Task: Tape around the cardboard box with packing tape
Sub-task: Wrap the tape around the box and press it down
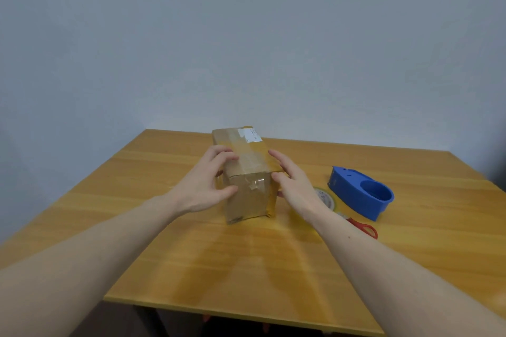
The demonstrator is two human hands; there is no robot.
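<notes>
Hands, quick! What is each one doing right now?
Left hand: fingers curled over the cardboard box, holding its left side.
Right hand: fingers fairly straight, resting against the box's right side, not wrapped around it.

Both hands [208,183] [294,179] hold the cardboard box [246,172] on table [246,260].

Tabletop [164,241]: light wood with a yellow-orange grain, set against a plain pale blue-grey wall [246,35]. Scissors [365,228]: red handles, lying flat toward the right side of the tabletop, just in front of a blue plastic dispenser shell [361,194] that rests nearby.
</notes>
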